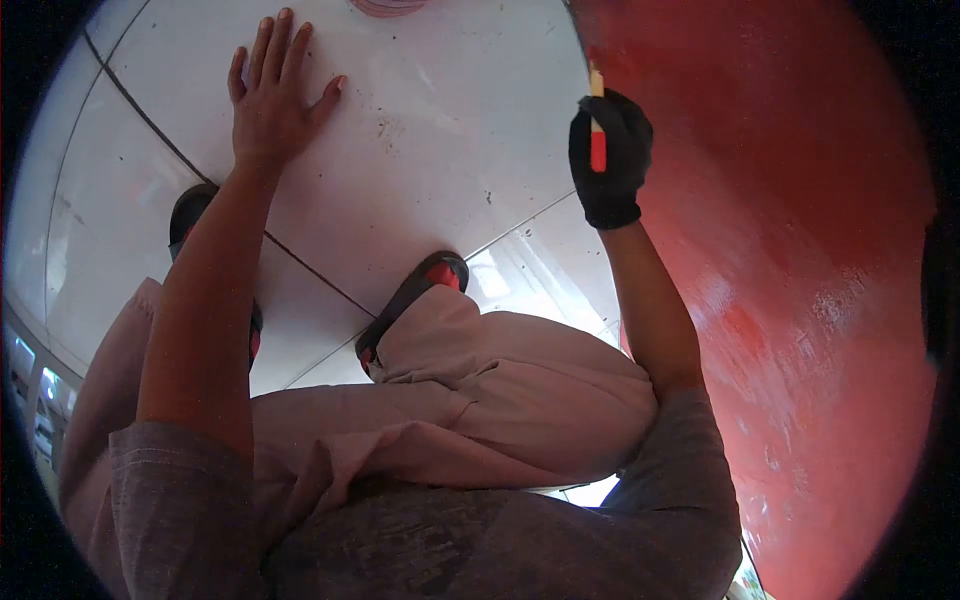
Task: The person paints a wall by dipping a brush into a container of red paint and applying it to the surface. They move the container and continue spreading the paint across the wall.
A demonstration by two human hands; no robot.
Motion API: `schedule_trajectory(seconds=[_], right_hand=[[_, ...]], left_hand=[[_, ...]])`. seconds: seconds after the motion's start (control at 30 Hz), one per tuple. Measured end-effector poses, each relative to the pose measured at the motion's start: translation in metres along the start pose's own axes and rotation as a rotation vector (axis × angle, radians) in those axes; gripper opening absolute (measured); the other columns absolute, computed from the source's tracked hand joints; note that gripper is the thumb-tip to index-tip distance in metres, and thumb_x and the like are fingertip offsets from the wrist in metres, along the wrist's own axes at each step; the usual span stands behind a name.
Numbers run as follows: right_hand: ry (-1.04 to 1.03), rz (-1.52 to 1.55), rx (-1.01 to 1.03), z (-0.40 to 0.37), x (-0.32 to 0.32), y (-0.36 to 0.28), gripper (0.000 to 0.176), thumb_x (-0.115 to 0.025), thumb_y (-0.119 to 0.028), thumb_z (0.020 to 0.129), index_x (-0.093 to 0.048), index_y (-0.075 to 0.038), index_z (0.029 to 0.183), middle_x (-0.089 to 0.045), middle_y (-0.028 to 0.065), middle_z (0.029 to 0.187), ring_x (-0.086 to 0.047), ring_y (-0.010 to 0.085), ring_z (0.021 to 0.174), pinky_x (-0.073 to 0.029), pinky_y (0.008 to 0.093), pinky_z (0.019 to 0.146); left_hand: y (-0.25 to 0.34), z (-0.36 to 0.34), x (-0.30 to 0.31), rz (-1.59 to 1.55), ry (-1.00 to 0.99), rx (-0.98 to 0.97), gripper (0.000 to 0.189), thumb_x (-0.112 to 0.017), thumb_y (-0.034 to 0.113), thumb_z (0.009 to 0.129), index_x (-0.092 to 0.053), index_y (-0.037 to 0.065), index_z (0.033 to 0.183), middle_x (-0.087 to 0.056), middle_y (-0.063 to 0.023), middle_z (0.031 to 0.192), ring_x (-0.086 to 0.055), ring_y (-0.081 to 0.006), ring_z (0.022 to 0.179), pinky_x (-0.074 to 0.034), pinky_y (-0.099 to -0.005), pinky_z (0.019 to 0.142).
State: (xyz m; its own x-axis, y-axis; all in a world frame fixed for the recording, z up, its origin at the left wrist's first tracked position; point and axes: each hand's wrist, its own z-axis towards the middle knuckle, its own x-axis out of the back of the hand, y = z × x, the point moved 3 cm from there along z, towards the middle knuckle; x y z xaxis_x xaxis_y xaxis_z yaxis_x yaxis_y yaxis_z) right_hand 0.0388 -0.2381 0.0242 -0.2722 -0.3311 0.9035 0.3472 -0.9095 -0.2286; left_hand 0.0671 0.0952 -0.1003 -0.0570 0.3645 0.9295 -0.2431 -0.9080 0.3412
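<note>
My left hand (272, 105) is bare and lies flat on the white tiled floor (430, 140), its fingers spread. My right hand (612, 155) wears a black glove and is closed around a thin tool (598, 150) with a red end and a pale, wood-coloured shaft. The tool's far tip points up, near the line where the floor meets a red painted surface (760, 180). What the tip looks like is too small to tell.
At the top edge a pinkish, ribbed round object (388, 6) is partly in view. Dark sandals with red inside (415, 300) are on my feet below the hands. Small specks dot the tiles. Whitish scuffs mark the red surface lower right.
</note>
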Motion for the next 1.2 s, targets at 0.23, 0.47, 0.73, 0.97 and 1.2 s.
schedule_trajectory(seconds=[0.23,0.47,0.73,0.97,1.2], right_hand=[[-0.104,-0.079,-0.036,0.004,-0.001,0.006,0.019,-0.07,0.0,0.075,-0.065,-0.006,0.092,-0.066,0.014,0.09,-0.062,0.0304,0.081,-0.048,0.0403,0.07],[-0.095,-0.009,-0.036,-0.001,-0.014,0.006,0.018,-0.071,-0.002,0.072,-0.067,-0.007,0.088,-0.065,0.0137,0.082,-0.063,0.0303,0.074,-0.049,0.0391,0.065],[0.054,-0.036,0.012,0.008,0.008,-0.008,0.024,-0.07,0.006,0.072,-0.068,-0.009,0.09,-0.066,0.0143,0.091,-0.063,0.0302,0.084,-0.049,0.0393,0.072],[-0.11,-0.056,-0.072,0.016,0.002,0.004,0.017,-0.07,0.002,0.075,-0.067,-0.007,0.089,-0.065,0.0145,0.087,-0.061,0.0309,0.078,-0.048,0.0403,0.069],[-0.068,0.01,-0.028,0.017,0.014,-0.015,0.019,-0.069,0.002,0.075,-0.068,-0.007,0.091,-0.065,0.0147,0.093,-0.061,0.0303,0.084,-0.048,0.039,0.07]], left_hand=[[0.001,0.001,0.0,0.007,-0.003,0.002,0.067,-0.055,0.053,0.088,-0.041,0.018,0.143,-0.027,-0.0023,0.156,-0.022,-0.0185,0.145,-0.011,-0.0445,0.117],[0.0,-0.001,-0.001,0.025,-0.023,-0.002,0.067,-0.055,0.053,0.089,-0.04,0.018,0.143,-0.027,-0.0025,0.156,-0.022,-0.0187,0.145,-0.011,-0.0446,0.117],[0.001,0.0,0.0,-0.028,0.019,-0.009,0.067,-0.057,0.052,0.088,-0.04,0.018,0.144,-0.028,-0.0026,0.156,-0.023,-0.0185,0.145,-0.012,-0.0451,0.117],[0.003,0.001,0.0,-0.014,0.004,-0.028,0.068,-0.056,0.05,0.09,-0.036,0.015,0.145,-0.027,-0.0053,0.156,-0.021,-0.0217,0.145,-0.011,-0.0461,0.117],[0.001,0.0,-0.001,0.0,-0.037,-0.002,0.07,-0.056,0.051,0.09,-0.035,0.015,0.146,-0.025,-0.005,0.157,-0.02,-0.0202,0.146,-0.01,-0.046,0.117]])
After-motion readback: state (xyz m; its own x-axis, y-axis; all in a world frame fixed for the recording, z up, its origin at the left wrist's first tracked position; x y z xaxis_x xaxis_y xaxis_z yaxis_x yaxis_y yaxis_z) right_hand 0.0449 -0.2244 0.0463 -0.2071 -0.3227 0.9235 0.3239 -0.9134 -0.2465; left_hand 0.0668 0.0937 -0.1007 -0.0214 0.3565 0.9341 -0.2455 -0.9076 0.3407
